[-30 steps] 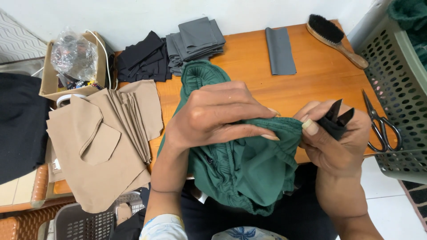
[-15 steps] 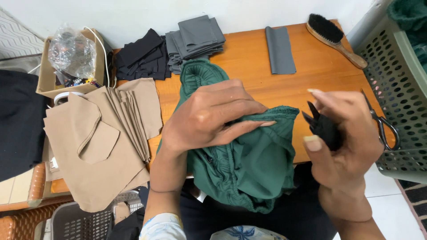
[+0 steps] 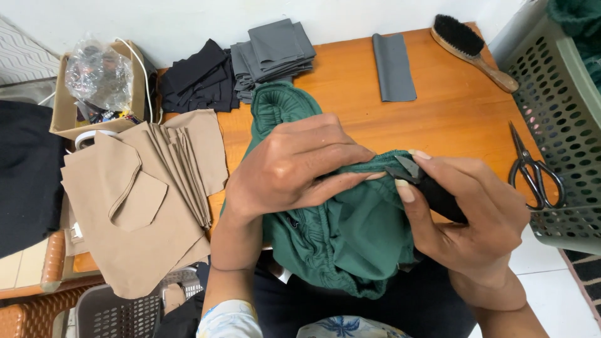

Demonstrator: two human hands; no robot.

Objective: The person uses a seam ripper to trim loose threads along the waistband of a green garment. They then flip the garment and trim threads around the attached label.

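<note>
Left hand (image 3: pixel 294 166), at the centre of the head view, is clamped over a bunched dark green knit garment with a gathered waistband (image 3: pixel 341 238); fingers and thumb pinch a fold of the cloth near its upper edge, apparently to keep that edge taut and raised. Right hand (image 3: pixel 466 216), centre right of the frame, is closed around a small black-handled thread snipper with a grey metal tip (image 3: pixel 419 178), the tip resting right at the pinched fold just beside the left fingertips, so the blade meets the cloth where it is held firm. Most of the garment hangs from the hands down toward the person's lap at the lower middle, its far end lying on the orange-brown wooden table (image 3: pixel 451 119).

Elsewhere in the same view, cut pieces lie sorted by colour, probably to keep them apart: a fanned stack of tan fabric pieces (image 3: pixel 144 200) at the left, a pile of black fabric pieces (image 3: pixel 197 78) and a pile of folded grey fabric pieces (image 3: pixel 272 53) at the upper middle, and a single grey fabric strip (image 3: pixel 393 67) beyond. A wooden-handled black bristle brush (image 3: pixel 469 44) sits upper right, and black-handled metal scissors (image 3: pixel 532 169) lie at the right table edge beside a grey-green perforated plastic basket (image 3: pixel 563 125).
</note>
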